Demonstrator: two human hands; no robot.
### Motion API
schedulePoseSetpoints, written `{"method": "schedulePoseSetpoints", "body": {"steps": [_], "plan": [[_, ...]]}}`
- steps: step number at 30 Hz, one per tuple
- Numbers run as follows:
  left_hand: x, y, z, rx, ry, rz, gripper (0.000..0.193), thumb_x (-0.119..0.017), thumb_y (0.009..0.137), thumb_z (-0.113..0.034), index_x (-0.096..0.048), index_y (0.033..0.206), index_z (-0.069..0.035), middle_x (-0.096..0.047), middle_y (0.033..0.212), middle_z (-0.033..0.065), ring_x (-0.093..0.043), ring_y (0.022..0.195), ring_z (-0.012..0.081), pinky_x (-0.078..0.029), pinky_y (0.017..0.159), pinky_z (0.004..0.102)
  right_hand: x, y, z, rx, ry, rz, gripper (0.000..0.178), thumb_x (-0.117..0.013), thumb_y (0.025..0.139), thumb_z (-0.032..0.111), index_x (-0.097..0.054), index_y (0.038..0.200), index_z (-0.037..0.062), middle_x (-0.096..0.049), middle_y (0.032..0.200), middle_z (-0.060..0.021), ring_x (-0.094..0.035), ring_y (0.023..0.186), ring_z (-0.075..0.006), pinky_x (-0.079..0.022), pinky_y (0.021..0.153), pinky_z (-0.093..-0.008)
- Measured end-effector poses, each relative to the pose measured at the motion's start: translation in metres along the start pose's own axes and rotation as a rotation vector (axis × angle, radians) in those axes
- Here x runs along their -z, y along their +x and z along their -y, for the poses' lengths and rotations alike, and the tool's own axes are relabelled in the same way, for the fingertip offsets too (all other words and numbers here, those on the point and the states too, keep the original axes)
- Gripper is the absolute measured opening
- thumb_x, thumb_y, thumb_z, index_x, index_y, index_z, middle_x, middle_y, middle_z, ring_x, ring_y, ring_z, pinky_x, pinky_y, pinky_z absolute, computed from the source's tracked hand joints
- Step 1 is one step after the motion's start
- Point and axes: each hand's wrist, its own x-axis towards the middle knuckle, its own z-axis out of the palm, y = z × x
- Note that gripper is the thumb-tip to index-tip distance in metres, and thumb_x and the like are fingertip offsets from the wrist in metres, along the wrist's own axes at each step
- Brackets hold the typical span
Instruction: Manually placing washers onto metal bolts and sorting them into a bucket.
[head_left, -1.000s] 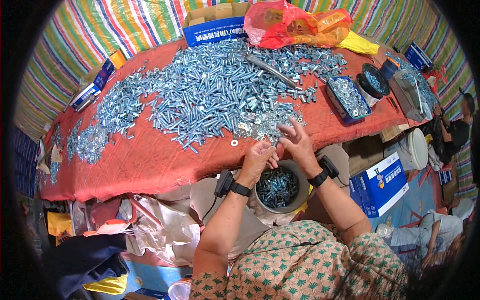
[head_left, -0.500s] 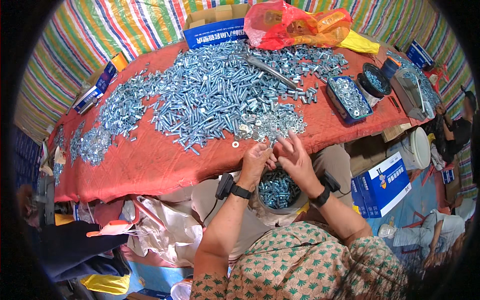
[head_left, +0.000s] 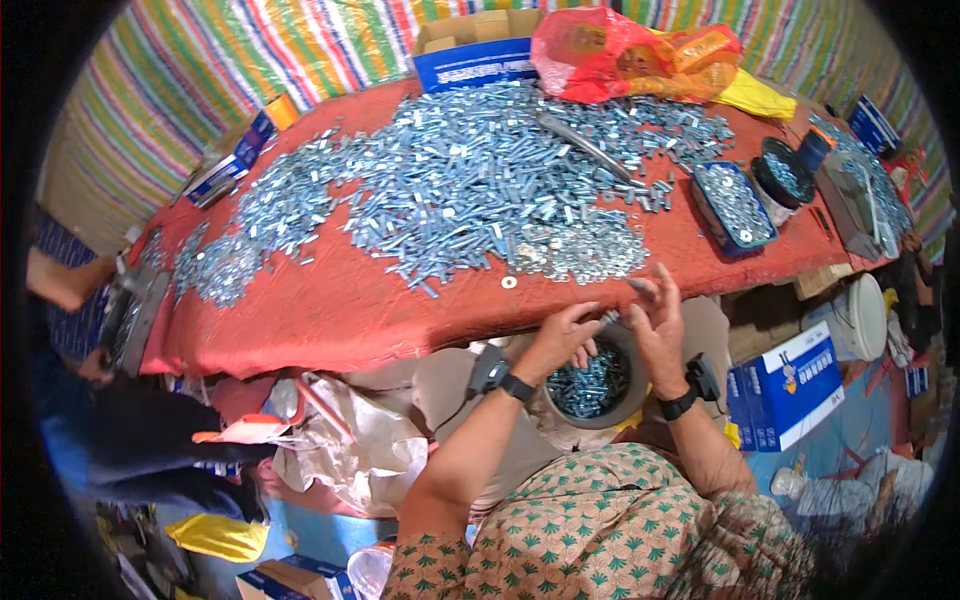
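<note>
My left hand (head_left: 566, 338) is above the rim of a bucket (head_left: 636, 400), fingers closed and pointing right. At its fingertips shows a small metal bolt (head_left: 611, 316), partly hidden and blurred. Facing it from the right, my right hand (head_left: 657, 330) has its fingers spread and raised, the thumb close to the bolt. Zinc-coloured bolts (head_left: 585, 388) lie in the bucket beneath both hands. Just beyond my hands, a heap of flat washers (head_left: 590, 250) lies at the near edge of a big bolt pile (head_left: 450, 180). One loose washer (head_left: 509, 282) sits apart.
A red cloth (head_left: 300, 335) covers the table. A blue tray of washers (head_left: 735, 208) and a black bowl (head_left: 787, 170) stand right. Behind the pile are an open carton (head_left: 475, 70) and a red plastic bag (head_left: 590, 60). Another person's arm (head_left: 70, 280) shows at far left.
The whole view has shifted, so the table sits farther right. My hands have drawn slightly apart and back from the washers. Another person has come into view at the left edge.
</note>
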Motion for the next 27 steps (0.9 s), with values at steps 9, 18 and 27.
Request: {"method": "schedulePoseSetpoints", "body": {"steps": [9, 18, 27], "plan": [[0.049, -0.012, -0.019, -0.311, 0.070, -0.305, 0.021, -0.056, 0.097, -0.024, -0.065, 0.095, -0.005, -0.063, 0.075, 0.0010, -0.055, 0.054, 0.0044, -0.043, 0.049, 0.0188, 0.021, -0.017, -0.026, 0.006, -0.160, 0.079, 0.062, -0.054, 0.087, -0.008, -0.034, 0.144, 0.0053, -0.057, 0.120, -0.0118, -0.057, 0.109, -0.0195, -0.046, 0.094, -0.0310], [0.160, -0.048, -0.045, -0.464, 1.244, -0.976, 0.033, -0.072, 0.079, -0.016, -0.062, 0.105, 0.002, -0.061, 0.101, 0.0188, -0.059, 0.095, 0.0328, -0.048, 0.080, 0.0432, 0.008, -0.036, -0.025, 0.117, -0.474, 0.372, 0.057, -0.061, 0.083, -0.005, -0.044, 0.137, 0.0052, -0.065, 0.099, -0.0138, -0.064, 0.092, -0.0251, -0.050, 0.080, -0.0331], [0.155, -0.003, -0.058, -0.477, 1.517, -0.817, 0.038, -0.070, 0.079, -0.017, -0.058, 0.111, -0.002, -0.054, 0.111, 0.0180, -0.050, 0.108, 0.0369, -0.040, 0.089, 0.0482, 0.019, -0.041, -0.035, 0.067, -0.510, 0.511, 0.058, -0.062, 0.083, -0.004, -0.043, 0.137, 0.0041, -0.063, 0.105, -0.0191, -0.063, 0.094, -0.0323, -0.050, 0.082, -0.0388]]}}
